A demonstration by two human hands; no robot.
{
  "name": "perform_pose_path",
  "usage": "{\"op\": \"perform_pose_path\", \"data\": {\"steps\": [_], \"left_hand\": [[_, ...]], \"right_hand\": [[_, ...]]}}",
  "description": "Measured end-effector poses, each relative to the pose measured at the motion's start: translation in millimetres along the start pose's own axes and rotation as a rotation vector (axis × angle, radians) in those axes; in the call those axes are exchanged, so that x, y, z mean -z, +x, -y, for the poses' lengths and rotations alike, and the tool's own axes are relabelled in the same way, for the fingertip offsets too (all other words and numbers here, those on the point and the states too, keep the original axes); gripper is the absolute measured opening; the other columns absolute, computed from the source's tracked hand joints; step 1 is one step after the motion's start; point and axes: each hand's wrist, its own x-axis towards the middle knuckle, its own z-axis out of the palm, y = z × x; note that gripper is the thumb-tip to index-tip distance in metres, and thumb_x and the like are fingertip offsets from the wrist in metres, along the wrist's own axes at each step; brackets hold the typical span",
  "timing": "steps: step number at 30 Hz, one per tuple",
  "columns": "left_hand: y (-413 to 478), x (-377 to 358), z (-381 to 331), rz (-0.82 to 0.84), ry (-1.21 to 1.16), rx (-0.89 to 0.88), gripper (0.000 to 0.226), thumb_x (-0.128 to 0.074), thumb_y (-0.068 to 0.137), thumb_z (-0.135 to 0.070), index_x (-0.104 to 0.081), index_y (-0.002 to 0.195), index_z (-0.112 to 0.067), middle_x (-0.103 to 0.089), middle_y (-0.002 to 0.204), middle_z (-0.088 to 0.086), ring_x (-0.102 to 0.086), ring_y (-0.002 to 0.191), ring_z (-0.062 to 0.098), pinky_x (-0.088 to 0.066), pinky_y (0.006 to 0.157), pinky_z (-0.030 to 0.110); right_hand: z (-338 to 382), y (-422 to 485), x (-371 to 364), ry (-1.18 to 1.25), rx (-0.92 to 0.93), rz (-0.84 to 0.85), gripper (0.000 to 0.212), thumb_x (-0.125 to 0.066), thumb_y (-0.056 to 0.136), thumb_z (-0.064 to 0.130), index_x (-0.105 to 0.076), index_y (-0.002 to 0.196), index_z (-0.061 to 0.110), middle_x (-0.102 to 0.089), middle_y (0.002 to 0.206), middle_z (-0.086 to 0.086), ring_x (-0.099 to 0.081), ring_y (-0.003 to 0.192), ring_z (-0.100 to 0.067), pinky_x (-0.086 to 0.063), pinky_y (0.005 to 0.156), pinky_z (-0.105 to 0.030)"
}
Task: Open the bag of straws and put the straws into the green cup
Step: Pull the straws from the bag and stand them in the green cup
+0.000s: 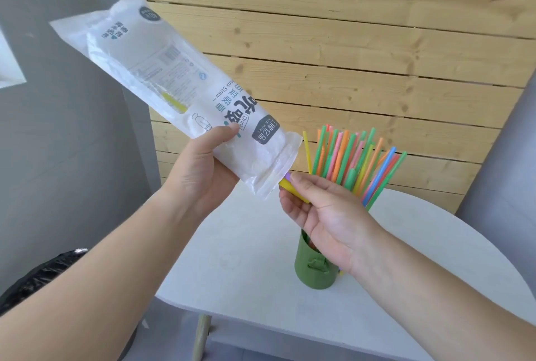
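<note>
**Head view: drawing straws out of the bag mouth**

Person's left hand is gripping the straw bag near its open lower end, thumb on the printed face. It is holding the bag tilted from upper left down toward frame centre. Their right hand is pinching the yellow straw poking from the bag mouth, a purple tip beside it, fingers curled round.

Lower centre, the green cup is standing on the white table, partly behind the right palm. It is holding many coloured straws that are fanning up and right. One yellow-green straw is showing mid-bag.

Step, as I read it: emptying the near-spent bag. Next move is calling for a straight pull along the bag's line. After that, a tip-first drop among the packed straws without tipping the cup.

Room: open air is lying between bag mouth and cup. Bare tabletop is separating the cup from the table's front edge. The wooden slat wall is standing behind the straw tops.
</note>
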Motion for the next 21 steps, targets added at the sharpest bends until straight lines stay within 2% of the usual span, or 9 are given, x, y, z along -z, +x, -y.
{"op": "perform_pose_path", "data": {"steps": [6,9,11,14,18,21], "left_hand": [[6,16,-1,-0.034,-0.100,0.061,0.037,-0.051,0.100,-0.001,-0.065,0.133,-0.009,-0.070,0.134,0.009,-0.063,0.137,0.032,-0.052,0.110,0.054],[9,28,-2,-0.059,-0.159,0.089,0.059,-0.055,0.098,-0.002,-0.047,0.156,-0.003,-0.058,0.155,0.015,-0.058,0.142,0.036,-0.042,0.118,0.063],[11,34,-3,-0.077,-0.193,0.082,0.066,-0.057,0.095,-0.003,-0.042,0.160,-0.006,-0.055,0.158,0.016,-0.058,0.142,0.037,-0.039,0.118,0.065],[14,37,-4,-0.097,-0.251,0.061,0.061,-0.058,0.093,-0.002,-0.051,0.154,-0.009,-0.056,0.158,0.013,-0.059,0.141,0.035,-0.040,0.117,0.066],[15,36,-3,-0.071,-0.315,0.069,0.032,-0.055,0.097,-0.002,-0.061,0.127,-0.011,-0.062,0.151,0.013,-0.064,0.135,0.035,-0.046,0.114,0.061],[16,35,-2,-0.073,-0.335,0.071,0.032,-0.054,0.098,-0.002,-0.061,0.127,-0.012,-0.063,0.150,0.012,-0.065,0.134,0.035,-0.047,0.113,0.060]], "right_hand": [[10,-4,3,-0.208,0.125,-0.067,0.004,-0.069,0.090,-0.001,-0.072,0.092,0.000,-0.073,0.069,-0.007,-0.072,0.064,-0.017,-0.060,0.067,-0.023],[24,-9,7,-0.332,0.196,-0.092,0.005,-0.070,0.088,-0.003,-0.071,0.092,0.000,-0.072,0.066,-0.008,-0.073,0.062,-0.018,-0.060,0.065,-0.023],[34,-14,10,-0.408,0.245,-0.102,0.006,-0.071,0.087,-0.003,-0.073,0.092,0.000,-0.073,0.067,-0.009,-0.073,0.061,-0.019,-0.060,0.065,-0.023],[53,-19,18,-0.491,0.292,-0.103,0.006,-0.072,0.086,-0.001,-0.073,0.091,0.001,-0.074,0.068,-0.010,-0.073,0.060,-0.018,-0.060,0.064,-0.023],[80,-24,31,-0.523,0.317,-0.099,0.006,-0.070,0.085,-0.003,-0.071,0.089,0.001,-0.073,0.065,-0.008,-0.070,0.056,-0.013,-0.058,0.059,-0.019],[99,-27,45,-0.555,0.302,-0.091,0.008,-0.070,0.081,0.000,-0.070,0.089,0.001,-0.071,0.063,-0.006,-0.068,0.055,-0.011,-0.058,0.057,-0.019]]}}
